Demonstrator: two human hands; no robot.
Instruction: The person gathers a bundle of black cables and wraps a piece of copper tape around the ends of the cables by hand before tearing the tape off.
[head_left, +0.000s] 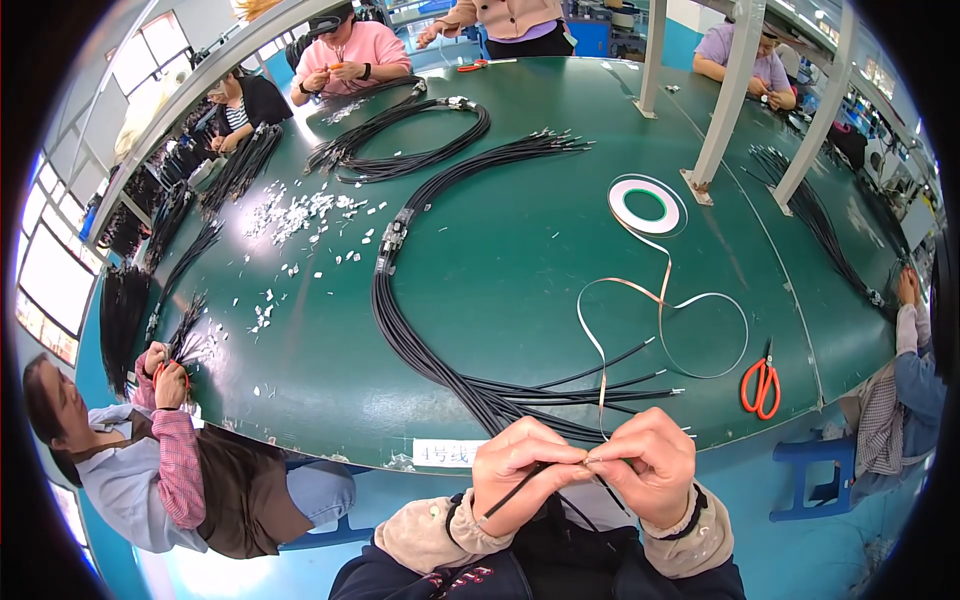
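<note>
Pinching one black wire and thin tape strip, fingers of left hand and right hand clamped together.

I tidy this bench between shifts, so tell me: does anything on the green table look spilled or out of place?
Yes. Small white scraps lie scattered loose across the left part of the green table, like spilled offcuts. A long strip of tape trails in loops from its roll toward the hands. The orange scissors lie near the front edge.

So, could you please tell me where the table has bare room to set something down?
Bare green table lies between the long black wire bundle and the tape roll. Crowded spots: the white scraps to the left, and the tape strip beside the orange scissors.
</note>
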